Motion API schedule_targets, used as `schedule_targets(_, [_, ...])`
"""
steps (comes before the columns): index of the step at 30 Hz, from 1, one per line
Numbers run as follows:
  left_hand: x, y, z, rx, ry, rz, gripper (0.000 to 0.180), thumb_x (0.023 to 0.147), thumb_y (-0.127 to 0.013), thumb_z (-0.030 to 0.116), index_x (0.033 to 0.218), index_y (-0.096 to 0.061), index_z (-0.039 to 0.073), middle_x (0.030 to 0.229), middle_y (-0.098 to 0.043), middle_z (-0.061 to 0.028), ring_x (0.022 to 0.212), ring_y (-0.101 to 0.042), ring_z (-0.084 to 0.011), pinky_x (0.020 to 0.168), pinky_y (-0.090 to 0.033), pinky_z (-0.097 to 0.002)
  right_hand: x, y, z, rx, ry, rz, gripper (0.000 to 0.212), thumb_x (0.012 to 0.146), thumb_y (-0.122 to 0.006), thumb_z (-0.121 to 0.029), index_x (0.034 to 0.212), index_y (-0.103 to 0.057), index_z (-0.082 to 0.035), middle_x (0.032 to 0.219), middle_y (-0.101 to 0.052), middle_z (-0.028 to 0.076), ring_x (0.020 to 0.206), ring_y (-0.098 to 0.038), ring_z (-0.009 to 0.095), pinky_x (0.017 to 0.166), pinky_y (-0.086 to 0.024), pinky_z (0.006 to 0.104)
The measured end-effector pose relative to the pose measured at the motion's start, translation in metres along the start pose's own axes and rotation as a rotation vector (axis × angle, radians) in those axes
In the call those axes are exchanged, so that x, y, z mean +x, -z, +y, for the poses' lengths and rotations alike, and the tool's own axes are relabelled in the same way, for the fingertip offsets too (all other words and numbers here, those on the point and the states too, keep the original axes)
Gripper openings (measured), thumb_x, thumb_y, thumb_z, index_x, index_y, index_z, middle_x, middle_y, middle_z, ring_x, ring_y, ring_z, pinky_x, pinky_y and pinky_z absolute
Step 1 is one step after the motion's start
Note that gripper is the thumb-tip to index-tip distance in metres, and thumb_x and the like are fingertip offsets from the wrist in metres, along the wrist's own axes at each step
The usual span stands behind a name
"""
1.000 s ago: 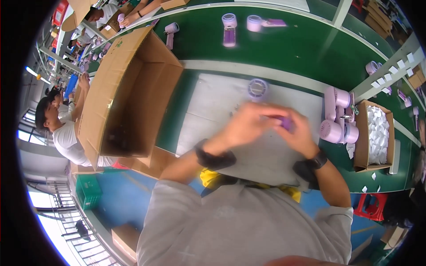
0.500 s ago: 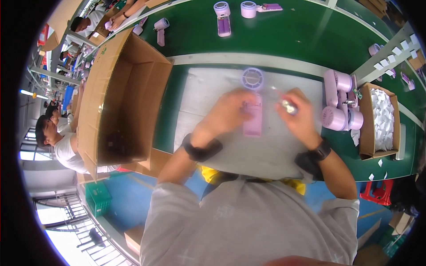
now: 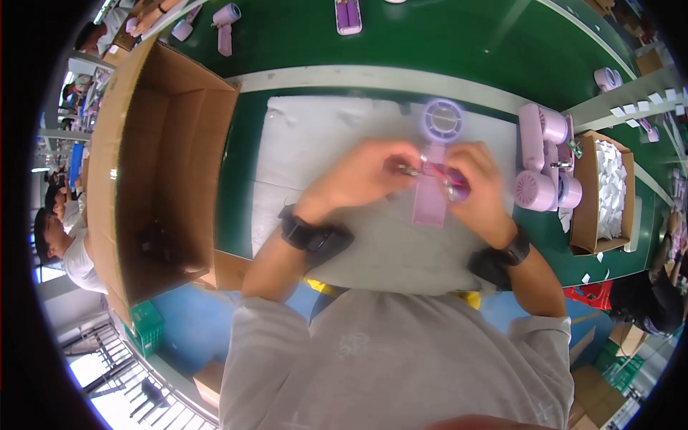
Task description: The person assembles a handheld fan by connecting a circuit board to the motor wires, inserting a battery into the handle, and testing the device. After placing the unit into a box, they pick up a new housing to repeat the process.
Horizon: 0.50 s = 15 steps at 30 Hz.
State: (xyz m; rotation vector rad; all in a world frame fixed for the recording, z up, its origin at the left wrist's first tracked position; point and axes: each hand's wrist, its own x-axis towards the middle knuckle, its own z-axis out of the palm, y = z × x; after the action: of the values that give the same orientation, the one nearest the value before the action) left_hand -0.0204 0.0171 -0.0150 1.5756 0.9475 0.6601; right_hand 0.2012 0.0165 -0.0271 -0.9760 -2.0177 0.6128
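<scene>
A pink-lilac handheld fan lies on the white padded sheet, its round ring-shaped head at the far end and its handle toward me. Over the upper handle, my left hand is closed in a pinch. A small metallic piece shows at its fingertips, too blurred to name. My right hand is closed around a purple cylindrical battery with a shiny end, on the handle's right side. Thin red wire runs between the hands. Fingers hide part of the handle's upper portion.
A large open cardboard box stands at the left. On the right are several pink fan units and a small carton of white paper pieces. More fan parts lie on the green bench beyond a pale rail. Other people work at far left.
My right hand has brought the battery left to the fan handle. My left hand has come off the handle's side into a pinch close by. The view has shifted slightly.
</scene>
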Motion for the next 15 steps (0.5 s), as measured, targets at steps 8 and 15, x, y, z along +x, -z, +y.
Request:
schedule_targets(8, [0.001, -0.005, 0.015, 0.064, -0.079, 0.01, 0.035, 0.07, -0.062, -0.013, 0.101, -0.063, 0.003, 0.09, -0.065, -0.0047, 0.08, -0.061, -0.0163, 0.074, -0.049, -0.0292, 0.0, 0.003, -0.007, -0.008, 0.137, -0.087, 0.036, 0.053, -0.073, 0.009, 0.084, -0.06, -0.005, 0.086, -0.066, 0.005, 0.082, -0.057, 0.028, 0.066, -0.049, 0.0362])
schedule_targets(15, [-0.001, -0.01, 0.01, 0.157, -0.22, 0.123, 0.036, 0.067, -0.06, -0.015, 0.098, -0.066, 0.004, 0.091, -0.064, -0.0068, 0.081, -0.06, -0.0217, 0.074, -0.049, -0.0306, 0.0, 0.004, -0.011, -0.06, 0.09, -0.143, 0.036, 0.052, -0.073, 0.009, 0.083, -0.061, -0.006, 0.085, -0.066, 0.003, 0.081, -0.056, 0.028, 0.067, -0.049, 0.0352])
